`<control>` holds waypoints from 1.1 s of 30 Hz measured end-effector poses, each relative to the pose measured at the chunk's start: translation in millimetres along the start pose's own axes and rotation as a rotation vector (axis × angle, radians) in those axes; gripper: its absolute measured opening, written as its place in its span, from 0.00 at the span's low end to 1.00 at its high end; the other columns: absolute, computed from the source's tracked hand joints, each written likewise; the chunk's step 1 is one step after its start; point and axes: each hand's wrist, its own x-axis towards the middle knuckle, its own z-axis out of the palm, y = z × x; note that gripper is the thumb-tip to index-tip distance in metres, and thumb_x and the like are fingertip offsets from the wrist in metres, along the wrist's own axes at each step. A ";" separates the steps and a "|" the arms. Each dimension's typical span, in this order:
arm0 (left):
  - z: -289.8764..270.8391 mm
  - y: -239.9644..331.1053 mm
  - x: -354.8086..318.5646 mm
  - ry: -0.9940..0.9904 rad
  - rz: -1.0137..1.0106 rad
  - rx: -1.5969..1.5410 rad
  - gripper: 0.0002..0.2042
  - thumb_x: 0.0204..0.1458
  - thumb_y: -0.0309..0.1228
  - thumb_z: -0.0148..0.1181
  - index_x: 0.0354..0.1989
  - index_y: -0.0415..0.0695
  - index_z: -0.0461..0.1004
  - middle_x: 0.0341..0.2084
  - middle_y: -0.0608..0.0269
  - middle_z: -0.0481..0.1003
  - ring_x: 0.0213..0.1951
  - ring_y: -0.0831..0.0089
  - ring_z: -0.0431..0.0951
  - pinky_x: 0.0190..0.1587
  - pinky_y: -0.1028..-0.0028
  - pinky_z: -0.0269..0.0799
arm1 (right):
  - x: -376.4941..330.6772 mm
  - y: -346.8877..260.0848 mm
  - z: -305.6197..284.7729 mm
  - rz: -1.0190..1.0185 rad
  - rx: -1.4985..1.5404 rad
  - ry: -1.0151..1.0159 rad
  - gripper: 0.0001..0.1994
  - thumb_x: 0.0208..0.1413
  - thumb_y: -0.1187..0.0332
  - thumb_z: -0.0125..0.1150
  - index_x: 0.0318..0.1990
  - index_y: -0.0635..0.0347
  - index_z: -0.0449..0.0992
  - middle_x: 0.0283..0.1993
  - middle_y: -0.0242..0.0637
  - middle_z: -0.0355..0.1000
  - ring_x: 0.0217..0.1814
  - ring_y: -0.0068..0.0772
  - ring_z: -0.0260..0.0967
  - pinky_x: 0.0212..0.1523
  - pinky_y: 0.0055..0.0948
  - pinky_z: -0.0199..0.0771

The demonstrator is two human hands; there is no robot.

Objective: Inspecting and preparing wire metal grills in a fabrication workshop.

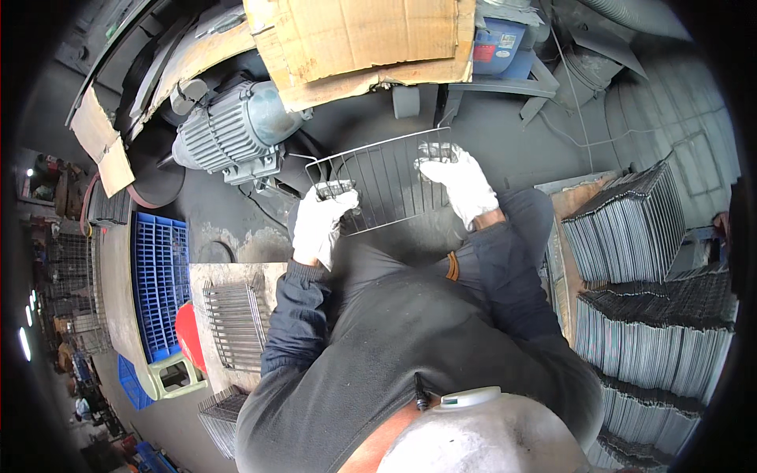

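A wire rack (388,183) of thin parallel metal bars is held up in front of me, tilted. My left hand (322,221), in a white glove, is closed round its left end. On the other end my right hand (461,181), also in a white glove, grips the frame. Dark pads or worn patches show at the fingers of both gloves. Past the rack's far edge is a small grey roller (406,102), beneath the cardboard sheet (371,39).
A grey electric motor (229,130) stands ahead on the left. Tall stacks of wire racks (631,229) rise on my right. More racks (234,325) lie on a board at left, beside a blue plastic crate (160,280) and a green stool (175,377). A blue bin (497,47) sits far right of the cardboard.
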 end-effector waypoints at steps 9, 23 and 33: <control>29.1 -38.5 56.5 -0.050 -0.042 0.092 0.16 0.55 0.28 0.74 0.50 0.36 0.80 0.38 0.63 0.84 0.38 0.76 0.83 0.46 0.75 0.80 | 69.8 6.0 -65.4 -0.070 -0.326 -0.007 0.09 0.62 0.71 0.67 0.48 0.61 0.81 0.39 0.31 0.81 0.39 0.21 0.77 0.43 0.25 0.78; 96.7 -101.5 159.5 -0.074 -0.037 0.184 0.10 0.57 0.30 0.71 0.42 0.38 0.82 0.32 0.63 0.83 0.29 0.76 0.80 0.35 0.74 0.76 | 110.0 19.6 -131.4 -0.186 -0.487 0.380 0.07 0.59 0.64 0.68 0.35 0.57 0.83 0.29 0.29 0.79 0.33 0.25 0.75 0.36 0.30 0.75; 20.3 -113.6 167.9 0.025 -0.177 -0.005 0.08 0.57 0.28 0.70 0.42 0.38 0.82 0.29 0.63 0.82 0.29 0.73 0.81 0.34 0.72 0.77 | 137.2 71.4 -78.3 -0.199 -0.572 0.253 0.10 0.58 0.66 0.71 0.41 0.62 0.81 0.39 0.35 0.82 0.41 0.30 0.78 0.43 0.32 0.78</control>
